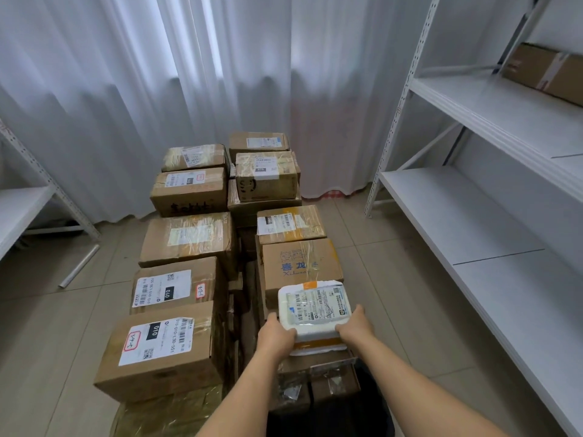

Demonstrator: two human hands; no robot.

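We held the white foam box (314,307) between both hands, at the near end of the right-hand row of parcels. As far as we could judge, its longer side ran across from one hand to the other, with the printed label facing up. The left hand (276,337) gripped the near left corner with its fingers curled over the edge. The right hand (355,326) clasped the near right corner, its thumb lying along the side wall. The box lay straight ahead of both wrists, equally close to each, so neither hand had to reach for it.

We could not tell whether the box had come clear of the dark cartons (328,380) beneath our hands or rested on them. Just beyond our fingertips, touching or nearly touching the far edge of the box, stood the brown carton with blue print (299,266). Left of the left hand, across a narrow gap, sat the labelled carton (164,348) of the other row.

The white shelf rack (473,222) stood off to the right of the right hand, well apart from the stack, its lower boards bare where we could see them. If the box was bound for it, we judged the swing would go rightward, led by the right hand, with the long side kept level between our palms.
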